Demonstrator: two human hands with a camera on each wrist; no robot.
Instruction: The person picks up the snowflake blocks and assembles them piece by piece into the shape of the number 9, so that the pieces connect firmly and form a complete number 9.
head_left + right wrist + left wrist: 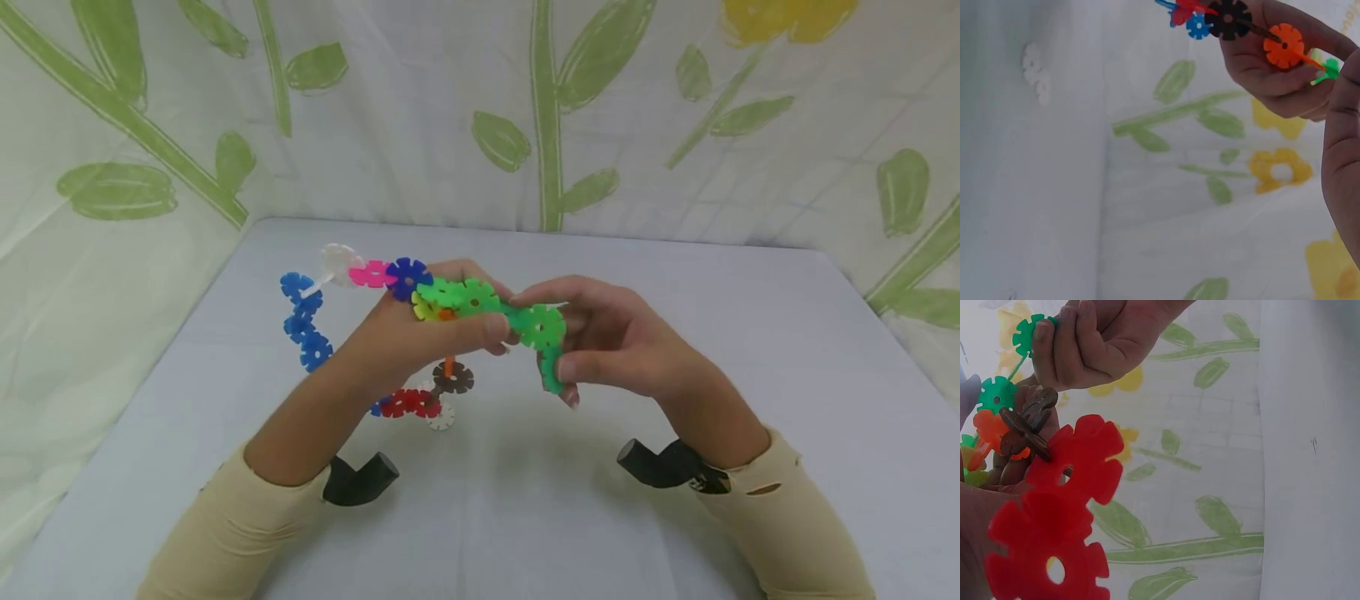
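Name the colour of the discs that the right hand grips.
The green discs: the right hand pinches them at the chain's right end. The blue discs hang free at the far left, and the red discs dangle below the left hand.

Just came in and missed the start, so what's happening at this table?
A person holds a chain of snap-together plastic discs in the air above a pale table. The left hand grips its middle, where green discs meet. The right hand pinches the green end pieces. Blue discs hang off the far left; red discs and a brown one dangle below.
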